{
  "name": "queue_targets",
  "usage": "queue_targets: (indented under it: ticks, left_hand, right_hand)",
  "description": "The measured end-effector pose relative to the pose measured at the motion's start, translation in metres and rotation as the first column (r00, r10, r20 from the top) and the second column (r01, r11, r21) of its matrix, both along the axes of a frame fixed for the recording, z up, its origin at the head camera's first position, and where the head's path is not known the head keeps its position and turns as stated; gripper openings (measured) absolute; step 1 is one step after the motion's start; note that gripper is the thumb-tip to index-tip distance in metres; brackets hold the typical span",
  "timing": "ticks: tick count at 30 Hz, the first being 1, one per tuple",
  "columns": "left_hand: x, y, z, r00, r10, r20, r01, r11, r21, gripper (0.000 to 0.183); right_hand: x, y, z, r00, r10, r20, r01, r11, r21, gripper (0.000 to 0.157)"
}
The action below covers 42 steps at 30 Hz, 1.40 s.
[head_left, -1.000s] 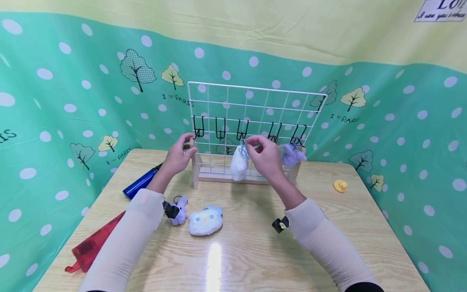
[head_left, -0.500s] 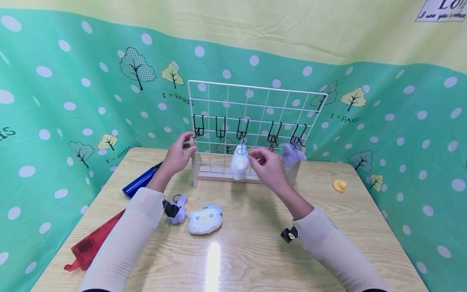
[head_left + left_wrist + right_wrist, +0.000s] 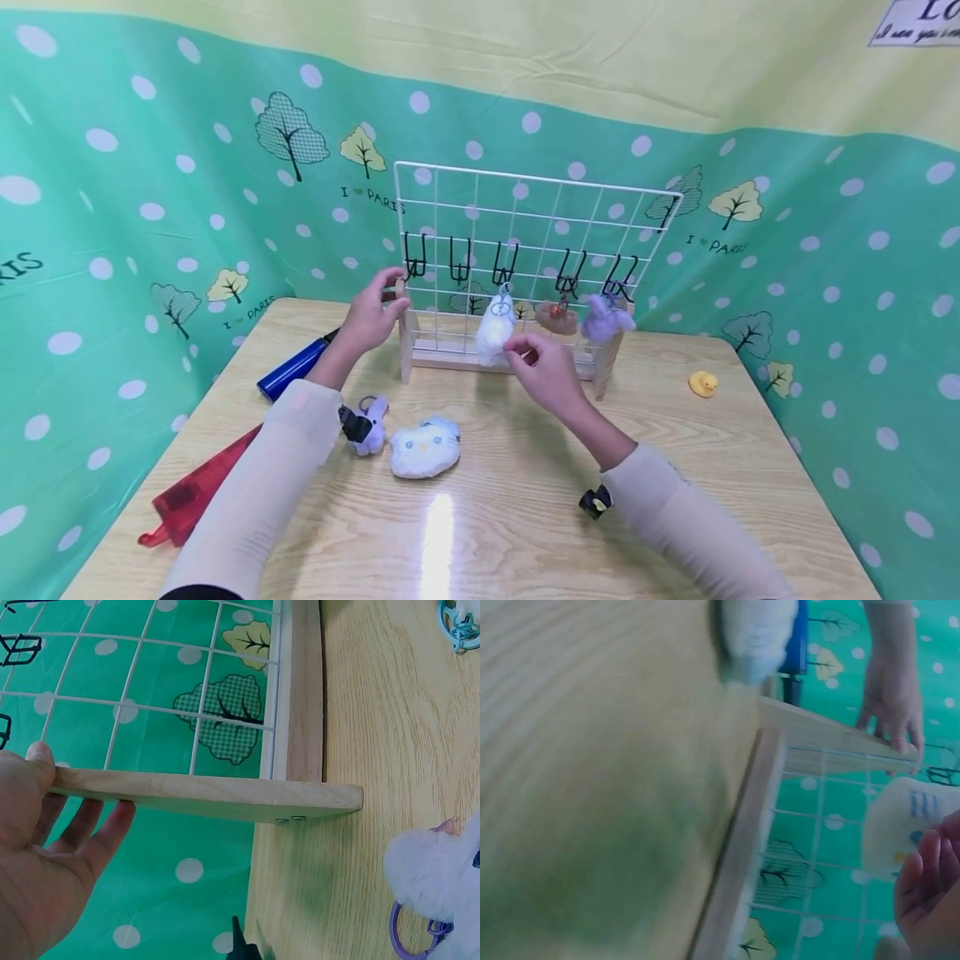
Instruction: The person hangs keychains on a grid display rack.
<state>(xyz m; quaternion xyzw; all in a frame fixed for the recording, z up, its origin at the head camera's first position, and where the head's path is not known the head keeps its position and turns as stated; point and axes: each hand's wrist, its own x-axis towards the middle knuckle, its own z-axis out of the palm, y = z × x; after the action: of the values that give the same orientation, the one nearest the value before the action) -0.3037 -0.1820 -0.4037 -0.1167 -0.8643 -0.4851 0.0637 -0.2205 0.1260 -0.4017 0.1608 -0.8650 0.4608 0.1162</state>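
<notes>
My left hand grips the upper end of the wooden side post of a white wire grid rack, with the thumb on one side and fingers on the other. A white plush keychain hangs by its metal ring from the middle black hook. At its lower right edge, my right hand pinches the plush between thumb and fingertips. Farther right on the rack hang a brown plush keychain and a purple plush keychain. The two leftmost hooks hold no plush.
On the table lie a lilac plush keychain and a white cat-face plush. A blue bottle-like object and a red translucent one lie left, partly behind my left arm. A yellow toy duck sits right.
My right hand has moved down from the keychain's ring to the plush's lower edge, uncovering the brown plush. The white plush stays on its hook. My left hand keeps its grip on the post.
</notes>
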Motion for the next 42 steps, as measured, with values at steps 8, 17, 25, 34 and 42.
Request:
queue_targets:
  ticks: [8,17,25,34,42]
  left_hand:
    - [-0.001,0.001,0.000,1.000,0.005,0.007,-0.005,1.000,0.001,0.051]
    - [-0.002,0.001,0.000,1.000,0.000,0.013,0.000,1.000,0.005,0.051]
    - [-0.001,0.000,0.000,1.000,0.005,0.010,-0.005,1.000,0.004,0.051]
    - [-0.001,0.000,-0.001,1.000,-0.002,0.001,0.002,1.000,0.003,0.051]
    - [0.001,0.001,0.001,1.000,-0.002,-0.014,0.001,1.000,-0.007,0.051]
  right_hand:
    - [-0.004,-0.014,-0.031,0.995,0.067,0.074,-0.075,0.991,0.109,0.008]
    - [-0.011,-0.037,-0.058,0.970,0.164,0.181,-0.200,0.958,0.205,0.007]
    - [-0.010,-0.064,-0.071,0.941,0.243,0.237,-0.298,0.925,0.235,0.006]
    - [-0.007,-0.073,-0.077,0.918,0.287,0.272,-0.374,0.853,0.364,0.008]
    - [-0.010,-0.072,-0.078,0.875,0.340,0.345,-0.457,0.814,0.358,0.020]
